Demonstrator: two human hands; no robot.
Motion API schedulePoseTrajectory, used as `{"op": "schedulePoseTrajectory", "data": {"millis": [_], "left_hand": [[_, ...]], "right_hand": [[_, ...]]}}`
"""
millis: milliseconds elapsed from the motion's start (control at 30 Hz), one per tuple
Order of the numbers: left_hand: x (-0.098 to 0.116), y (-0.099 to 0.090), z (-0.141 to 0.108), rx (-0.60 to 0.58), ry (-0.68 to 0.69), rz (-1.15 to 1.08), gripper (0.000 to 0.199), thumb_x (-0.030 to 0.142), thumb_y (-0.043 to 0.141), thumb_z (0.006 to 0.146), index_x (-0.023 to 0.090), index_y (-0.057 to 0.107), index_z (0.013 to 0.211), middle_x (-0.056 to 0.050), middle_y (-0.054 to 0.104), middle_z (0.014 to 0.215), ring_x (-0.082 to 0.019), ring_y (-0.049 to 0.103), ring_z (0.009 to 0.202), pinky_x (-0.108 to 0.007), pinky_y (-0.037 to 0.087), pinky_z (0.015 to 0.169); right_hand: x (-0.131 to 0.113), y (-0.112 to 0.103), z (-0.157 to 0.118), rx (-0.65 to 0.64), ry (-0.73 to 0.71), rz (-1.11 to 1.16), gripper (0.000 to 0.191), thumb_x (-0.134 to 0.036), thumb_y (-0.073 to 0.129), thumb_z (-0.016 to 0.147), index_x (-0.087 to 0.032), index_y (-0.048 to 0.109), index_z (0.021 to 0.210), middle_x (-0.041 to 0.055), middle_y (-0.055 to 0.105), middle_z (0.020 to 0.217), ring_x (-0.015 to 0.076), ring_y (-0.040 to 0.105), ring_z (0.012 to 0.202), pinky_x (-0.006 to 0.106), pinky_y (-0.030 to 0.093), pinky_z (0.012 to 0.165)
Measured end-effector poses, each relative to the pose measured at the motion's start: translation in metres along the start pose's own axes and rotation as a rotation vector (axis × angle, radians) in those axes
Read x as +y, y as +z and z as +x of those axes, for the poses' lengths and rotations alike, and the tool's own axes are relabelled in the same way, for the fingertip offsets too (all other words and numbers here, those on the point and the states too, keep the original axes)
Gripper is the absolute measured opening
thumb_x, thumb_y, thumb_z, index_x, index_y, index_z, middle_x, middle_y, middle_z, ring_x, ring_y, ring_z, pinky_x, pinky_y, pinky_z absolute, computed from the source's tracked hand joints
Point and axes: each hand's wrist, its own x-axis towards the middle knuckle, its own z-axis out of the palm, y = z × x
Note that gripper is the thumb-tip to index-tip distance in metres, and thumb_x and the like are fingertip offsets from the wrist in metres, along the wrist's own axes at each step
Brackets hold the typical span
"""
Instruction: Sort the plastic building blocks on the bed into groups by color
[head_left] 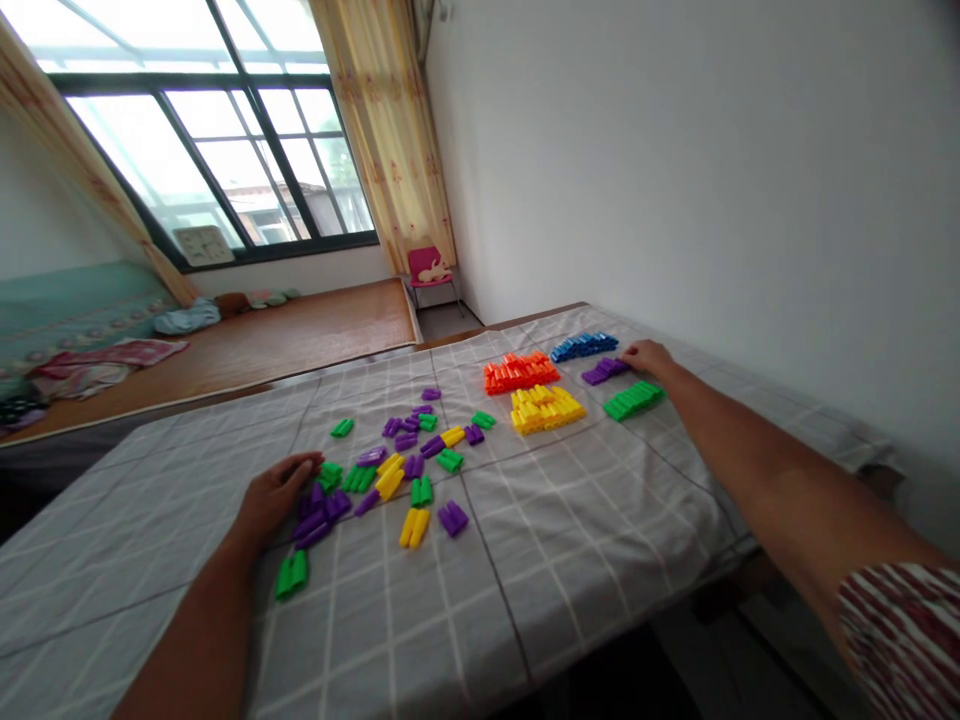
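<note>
On a checked grey cloth, my left hand (279,492) rests beside a heap of purple pieces (321,512), its fingertips near a green piece (328,474). Its fingers are bent together; what they hold, if anything, is hidden. My right hand (646,357) reaches to the end of a purple row (604,370), fingers pinched at its right end; whether a piece is between them is too small to tell. Around that row lie a blue stack (583,346), an orange stack (520,372), a yellow stack (547,408) and a green row (634,399).
Loose purple, green and yellow pieces (415,526) are scattered mid-table. The cloth-covered table (600,560) meets a white wall on the right. Behind it are a low wooden platform (322,325), a pink chair (424,265) and a curtained window.
</note>
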Motion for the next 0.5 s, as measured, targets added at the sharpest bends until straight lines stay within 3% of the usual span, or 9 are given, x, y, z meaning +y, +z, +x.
{"op": "schedulePoseTrajectory", "data": {"millis": [133, 267, 367, 500], "left_hand": [[-0.003, 0.000, 0.002, -0.008, 0.014, 0.041, 0.040, 0.049, 0.060, 0.067, 0.022, 0.072, 0.093, -0.005, 0.075, 0.099, -0.025, 0.067, 0.096, -0.034, 0.053, 0.087], [-0.010, 0.002, 0.004, -0.006, 0.066, 0.095, 0.046, 0.051, 0.057, 0.070, 0.019, 0.072, 0.099, -0.006, 0.075, 0.098, -0.025, 0.067, 0.095, -0.033, 0.053, 0.085], [-0.014, 0.006, 0.005, -0.003, 0.127, 0.126, 0.046, 0.051, 0.054, 0.072, 0.017, 0.072, 0.098, -0.007, 0.074, 0.098, -0.024, 0.067, 0.094, -0.033, 0.052, 0.084], [-0.020, 0.011, 0.006, -0.016, 0.175, 0.105, 0.041, 0.045, 0.052, 0.077, 0.015, 0.072, 0.098, -0.008, 0.074, 0.099, -0.023, 0.067, 0.092, -0.033, 0.051, 0.085]], "right_hand": [[0.000, -0.012, -0.001, -0.021, -0.015, -0.065, 0.035, -0.039, 0.049, 0.088, -0.016, 0.076, 0.090, 0.0120, 0.073, 0.097, 0.0215, 0.066, 0.087, 0.025, 0.041, 0.064], [-0.023, -0.035, -0.007, 0.201, -0.037, -0.015, 0.039, -0.038, 0.042, 0.091, -0.013, 0.073, 0.097, 0.0164, 0.071, 0.102, 0.0263, 0.065, 0.091, 0.030, 0.043, 0.069], [-0.082, -0.048, -0.021, 0.318, -0.253, 0.140, 0.034, -0.038, 0.046, 0.090, -0.017, 0.070, 0.101, 0.0123, 0.072, 0.099, 0.0246, 0.065, 0.089, 0.030, 0.045, 0.072], [-0.195, -0.046, -0.073, 0.223, -0.693, 0.340, 0.028, -0.033, 0.051, 0.088, -0.018, 0.069, 0.102, 0.0074, 0.072, 0.095, 0.0190, 0.065, 0.079, 0.028, 0.048, 0.071]]}}
